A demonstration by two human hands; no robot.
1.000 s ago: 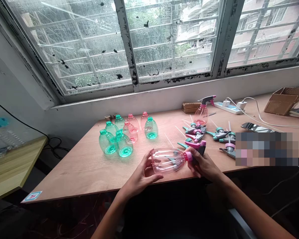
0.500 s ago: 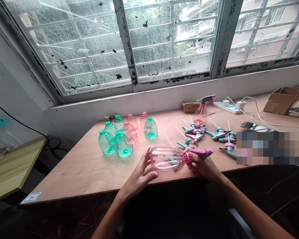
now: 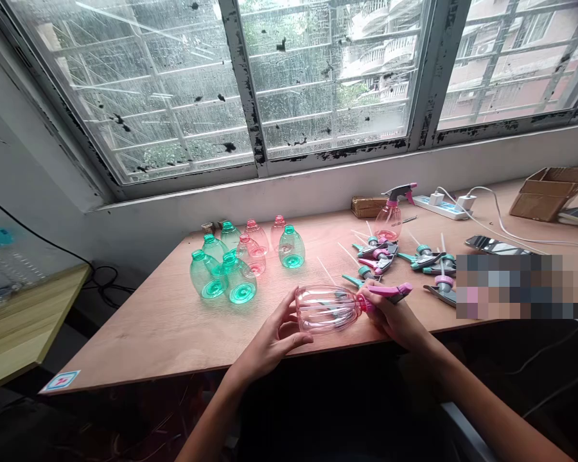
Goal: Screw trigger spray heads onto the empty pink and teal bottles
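Held pink bottle (image 3: 328, 310): thin see-through plastic, smooth, very glossy, bright highlights along side. Its trigger head (image 3: 389, 292): opaque plastic, softer sheen. Green bottles (image 3: 242, 289): clear plastic again, shiny. Loose spray heads (image 3: 384, 260): smooth opaque plastic. Tabletop (image 3: 149, 321): wood, fine grain, mostly matt, faint sheen. Side table (image 3: 33, 308): pale wood grain, smooth. Phone (image 3: 498, 245): glossy dark face. Power strip (image 3: 444, 208): smooth white plastic. Open box (image 3: 539, 196): brown cardboard, matt. Window frame (image 3: 243, 70): grey finish, flaked, rough. Glass panes (image 3: 298, 115): hazy, speckled. Wall (image 3: 270, 194) below: matt white.
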